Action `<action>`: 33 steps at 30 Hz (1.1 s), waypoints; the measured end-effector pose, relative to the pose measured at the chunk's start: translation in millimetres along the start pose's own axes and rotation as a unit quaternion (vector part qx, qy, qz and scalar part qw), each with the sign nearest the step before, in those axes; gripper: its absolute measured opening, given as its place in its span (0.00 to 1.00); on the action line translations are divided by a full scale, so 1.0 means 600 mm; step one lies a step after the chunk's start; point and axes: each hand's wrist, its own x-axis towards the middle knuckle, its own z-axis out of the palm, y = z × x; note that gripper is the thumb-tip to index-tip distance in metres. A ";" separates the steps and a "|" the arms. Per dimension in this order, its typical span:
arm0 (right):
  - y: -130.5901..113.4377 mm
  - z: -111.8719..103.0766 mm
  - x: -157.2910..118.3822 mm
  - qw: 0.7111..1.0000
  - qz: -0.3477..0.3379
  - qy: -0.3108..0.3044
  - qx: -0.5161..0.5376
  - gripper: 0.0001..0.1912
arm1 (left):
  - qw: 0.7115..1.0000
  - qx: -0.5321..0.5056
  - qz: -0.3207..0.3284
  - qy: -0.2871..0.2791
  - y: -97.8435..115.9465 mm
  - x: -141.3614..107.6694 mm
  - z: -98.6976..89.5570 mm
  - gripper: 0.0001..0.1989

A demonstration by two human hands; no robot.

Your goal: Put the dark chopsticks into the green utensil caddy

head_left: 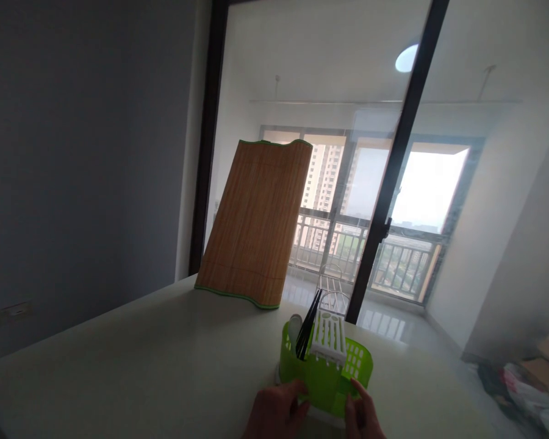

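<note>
A bright green plastic utensil holder point(322, 372) stands on the white counter point(141, 360) near its front edge. It has a white slotted insert point(328, 335) and dark chopsticks point(307, 329) sticking up from its left side. My left hand point(274, 411) grips the holder's near left wall with fingers on it. My right hand point(361, 414) holds its near right side. Only the fingers and knuckles of both hands show at the bottom edge.
A bamboo mat point(255, 222) stands upright on the counter, leaning at the back. Behind it a dark-framed glass sliding door point(393, 177) opens on a balcony with a railing. Boxes and bags point(535, 372) lie on the floor at right. A grey wall fills the left.
</note>
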 end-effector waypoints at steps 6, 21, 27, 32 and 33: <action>-0.027 -0.032 -0.001 0.983 0.024 -0.125 -0.136 0.30 | 0.994 -0.016 -0.027 -0.105 0.027 -0.041 0.034 0.16; -0.025 -0.030 0.002 0.985 0.013 -0.129 -0.115 0.29 | 0.997 -0.013 -0.022 -0.066 0.024 -0.033 0.003 0.04; 0.000 -0.024 0.009 0.984 0.026 -0.135 -0.114 0.31 | 0.981 0.064 0.010 0.181 0.045 0.021 -0.207 0.15; -0.002 -0.021 0.007 0.987 0.035 -0.128 -0.094 0.30 | 0.933 0.162 0.030 0.321 0.050 0.096 -0.265 0.15; -0.003 -0.020 0.005 0.989 0.032 -0.118 -0.086 0.29 | 0.931 0.180 0.036 0.316 0.051 0.110 -0.259 0.15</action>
